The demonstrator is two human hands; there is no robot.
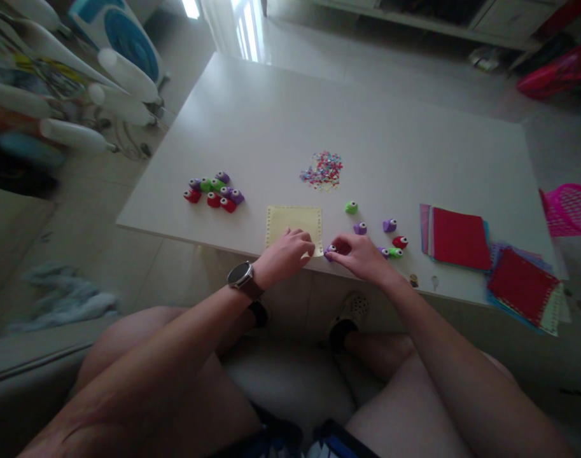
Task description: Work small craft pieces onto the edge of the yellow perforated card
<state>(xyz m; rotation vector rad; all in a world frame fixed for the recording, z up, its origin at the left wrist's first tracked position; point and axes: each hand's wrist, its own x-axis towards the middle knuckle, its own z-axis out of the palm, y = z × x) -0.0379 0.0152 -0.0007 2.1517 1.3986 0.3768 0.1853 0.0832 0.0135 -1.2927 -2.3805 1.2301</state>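
A yellow sheet of paper (290, 219) lies at the table's front edge, with a row of small punched holes along its borders. My left hand (290, 249) is over its front part, fingers bent and holding the sheet near the lower right corner. At that corner, my right hand (354, 251) is closed around a small purple craft punch (330, 252) with a white top. Whether the paper is inside the punch's slot I cannot tell. Close to my right hand stand a green punch (351, 207), another purple punch (360, 228) and a red punch (400, 242).
Several more punches (214, 199) are grouped on the left. Colourful confetti (324, 170) is heaped mid-table. On the right lie a stack of coloured paper (459, 238) and a pile of punched sheets (522, 283) overhanging the front edge. A pink basket (571, 210) stands beyond the table.
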